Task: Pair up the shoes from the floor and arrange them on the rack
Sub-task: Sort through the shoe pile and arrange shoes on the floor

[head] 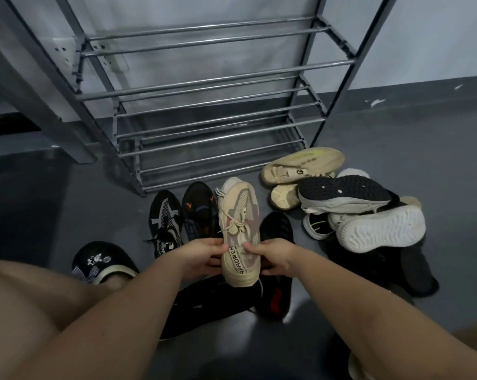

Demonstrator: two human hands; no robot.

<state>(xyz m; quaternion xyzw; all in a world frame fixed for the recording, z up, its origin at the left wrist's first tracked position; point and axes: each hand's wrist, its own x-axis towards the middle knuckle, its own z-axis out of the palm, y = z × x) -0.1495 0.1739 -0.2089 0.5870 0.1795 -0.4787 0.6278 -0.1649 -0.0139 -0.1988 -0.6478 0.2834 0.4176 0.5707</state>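
A beige laced sneaker is held toe-forward above the floor, gripped at its heel end by my left hand and my right hand. A second beige shoe peeks out behind its toe. A grey metal shoe rack stands ahead, its rail shelves bare. On the floor lie a black-and-white sneaker, a black sneaker with orange marks and a black shoe with red. To the right is a pile with cream soles, a dark-soled grey shoe and a white-soled shoe.
A black slipper with a white print is on a foot at lower left. A bare knee fills the lower left corner. A slanted grey post stands left of the rack. More dark shoes lie at right. Grey floor spreads around.
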